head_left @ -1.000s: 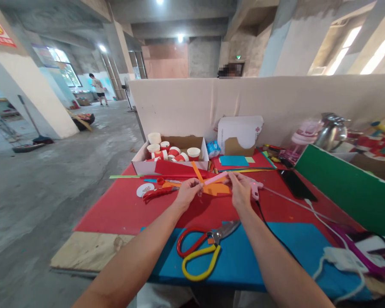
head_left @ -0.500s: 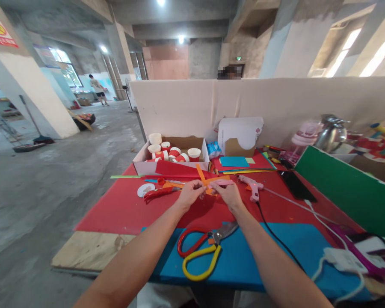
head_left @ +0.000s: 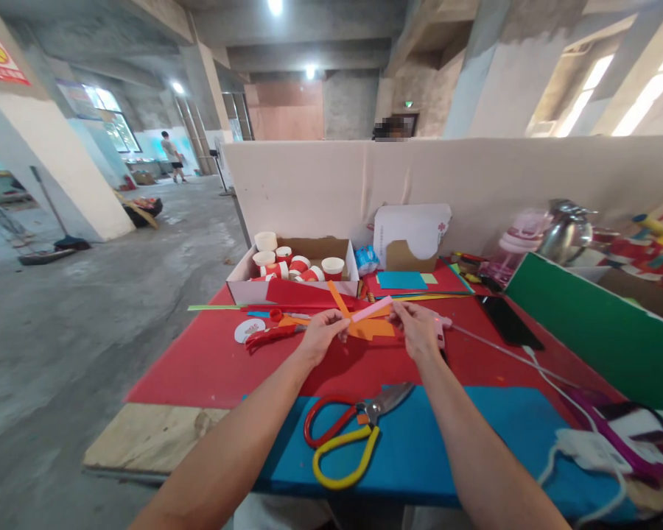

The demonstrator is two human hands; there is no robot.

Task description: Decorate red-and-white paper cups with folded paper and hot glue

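Observation:
My left hand (head_left: 325, 333) pinches an orange paper strip (head_left: 339, 297), which sticks up above the fingers, together with the near end of a pink paper strip (head_left: 372, 309). The pink strip slants up to the right, and its far end sits between the thumb and finger of my right hand (head_left: 418, 326). Flat orange paper pieces (head_left: 384, 327) lie just beneath the strips on the red sheet. Partly hidden behind my right hand is a pink glue gun (head_left: 440, 329). Large scissors (head_left: 345, 458) with one red and one yellow handle rest between my forearms.
At the back stands a box (head_left: 237, 292) of red and white paper cups (head_left: 332, 266). Red-handled pliers (head_left: 265, 337) and a white disc (head_left: 248, 330) lie left. A phone (head_left: 509, 322), cables and a green-sided box (head_left: 591, 331) take up the right. One person (head_left: 172, 156) is far off.
My right hand has moved right, drawing apart from the left hand, and the pink strip now stretches between them. My right hand now covers much of the glue gun.

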